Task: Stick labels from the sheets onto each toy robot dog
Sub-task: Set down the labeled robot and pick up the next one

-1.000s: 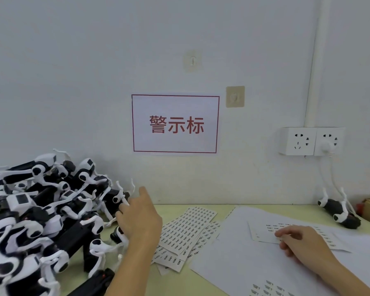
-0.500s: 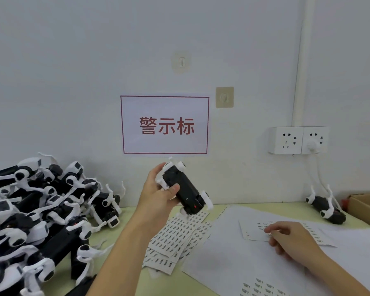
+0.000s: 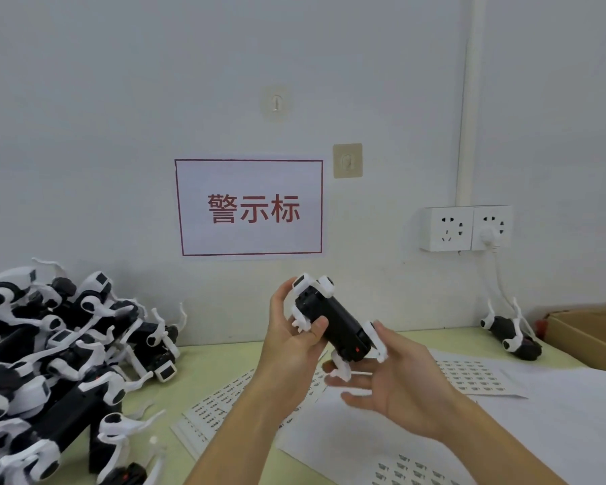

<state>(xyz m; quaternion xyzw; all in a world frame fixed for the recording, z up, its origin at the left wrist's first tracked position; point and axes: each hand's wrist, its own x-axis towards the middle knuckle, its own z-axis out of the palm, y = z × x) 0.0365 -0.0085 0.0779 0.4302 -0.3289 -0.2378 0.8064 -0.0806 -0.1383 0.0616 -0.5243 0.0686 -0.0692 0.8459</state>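
- Head view: the left hand (image 3: 291,348) grips one toy robot dog (image 3: 333,322) above the surface (image 3: 210,365), thumb curled over its black body.
- Right hand (image 3: 396,376) lies open, palm up, under the dog's lower end, holding nothing; whether it carries a label I cannot tell.
- Step, as I judge: presenting the dog for labelling. Next calls for peeling a label from the label sheets (image 3: 469,376).
- Cardboard box (image 3: 588,330) at right: contents hidden.

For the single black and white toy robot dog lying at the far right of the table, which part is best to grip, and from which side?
Grip the lone black and white toy robot dog across its thick black body, coming from above. It lies on its side with thin white legs sticking up and out; these look too slender for a firm hold. The cardboard box stands close on its right, so a sideways approach seems cramped.
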